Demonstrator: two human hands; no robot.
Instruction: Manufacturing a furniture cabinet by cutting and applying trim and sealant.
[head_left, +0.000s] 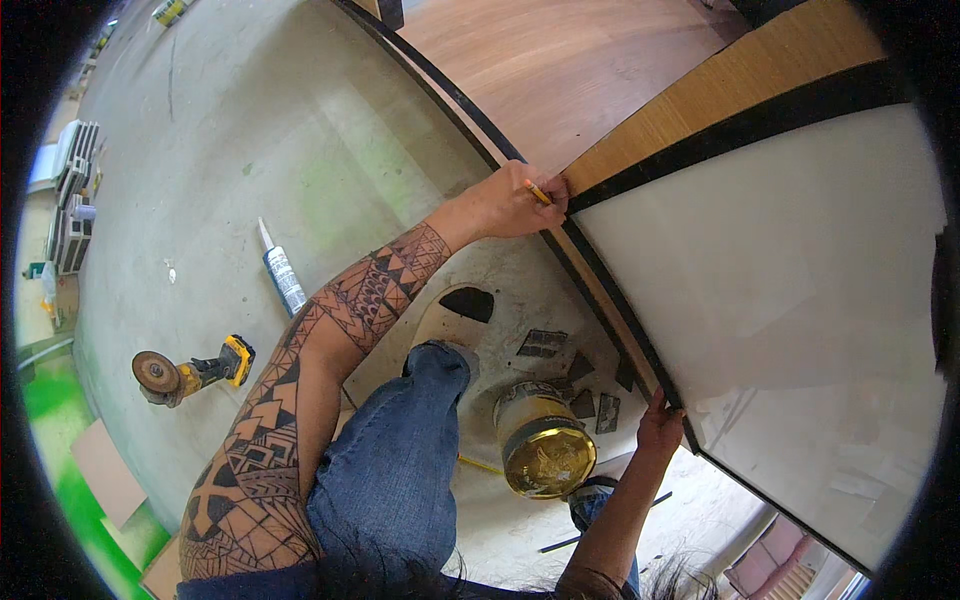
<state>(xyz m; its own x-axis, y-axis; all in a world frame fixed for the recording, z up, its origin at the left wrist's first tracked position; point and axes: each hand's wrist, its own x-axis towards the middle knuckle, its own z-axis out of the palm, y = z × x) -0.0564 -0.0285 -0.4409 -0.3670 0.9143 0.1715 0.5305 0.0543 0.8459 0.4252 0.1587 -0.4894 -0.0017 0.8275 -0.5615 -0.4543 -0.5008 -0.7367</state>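
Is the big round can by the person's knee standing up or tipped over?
Standing up. The can sits upright on the floor, and its round gold top faces up toward the camera. The pictures do not show whether it is full.

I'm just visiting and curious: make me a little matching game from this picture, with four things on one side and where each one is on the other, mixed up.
Things:
1. pencil
2. angle grinder
3. sealant tube
4. open can

Places:
A. lying on the concrete floor, just left of the tattooed forearm
B. on the floor between the person's knee and the right hand
C. in the left hand, at the corner of the white panel
D. on the floor at the far left, with its disc pointing left

Pairs: 1-C, 2-D, 3-A, 4-B
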